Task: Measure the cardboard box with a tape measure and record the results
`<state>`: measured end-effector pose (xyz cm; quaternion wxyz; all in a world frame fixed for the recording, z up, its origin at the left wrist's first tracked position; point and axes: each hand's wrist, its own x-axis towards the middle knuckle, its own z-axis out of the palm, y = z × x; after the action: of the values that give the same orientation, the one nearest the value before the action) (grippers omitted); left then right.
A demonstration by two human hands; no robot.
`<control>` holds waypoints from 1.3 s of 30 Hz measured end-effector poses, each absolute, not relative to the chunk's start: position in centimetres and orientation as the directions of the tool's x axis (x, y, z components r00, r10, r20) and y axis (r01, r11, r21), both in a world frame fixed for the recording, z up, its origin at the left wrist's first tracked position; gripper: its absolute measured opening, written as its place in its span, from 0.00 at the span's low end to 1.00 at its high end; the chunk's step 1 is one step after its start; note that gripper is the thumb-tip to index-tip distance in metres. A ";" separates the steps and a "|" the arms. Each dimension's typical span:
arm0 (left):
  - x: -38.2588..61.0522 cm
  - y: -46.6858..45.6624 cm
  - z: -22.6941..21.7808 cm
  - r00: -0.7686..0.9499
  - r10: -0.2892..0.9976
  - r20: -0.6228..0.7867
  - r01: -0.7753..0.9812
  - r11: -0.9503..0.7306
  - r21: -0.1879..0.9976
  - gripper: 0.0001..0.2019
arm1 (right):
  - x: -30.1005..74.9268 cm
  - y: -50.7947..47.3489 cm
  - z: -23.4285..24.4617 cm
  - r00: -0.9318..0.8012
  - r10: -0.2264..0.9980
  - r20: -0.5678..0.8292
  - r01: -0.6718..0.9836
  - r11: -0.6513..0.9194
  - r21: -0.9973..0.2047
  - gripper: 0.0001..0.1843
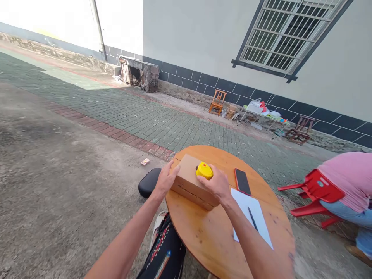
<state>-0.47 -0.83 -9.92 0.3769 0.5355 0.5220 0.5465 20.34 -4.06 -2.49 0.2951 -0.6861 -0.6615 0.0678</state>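
Pale wall (197, 35) w/ barred wndw (283, 37)

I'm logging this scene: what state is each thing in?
Left grip, open, at box
Right grip, closed around tape measure
Tape measure, held, no blade visible
Box, shut
Phone, face up, screen dark
Paper, flat
Pen, lying on paper
Red chair, occupied
Window, barred
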 end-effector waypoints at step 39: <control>-0.4 -19.5 -11.9 -0.284 0.945 0.161 0.255 -0.087 0.963 0.29 | 29.9 -23.9 -5.2 0.404 0.914 0.042 -0.485 0.253 -0.837 0.25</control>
<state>-0.39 -19.49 -11.91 0.3210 0.5047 0.5946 0.5373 29.85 -23.91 -5.25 0.7420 -0.3889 -0.2755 0.4715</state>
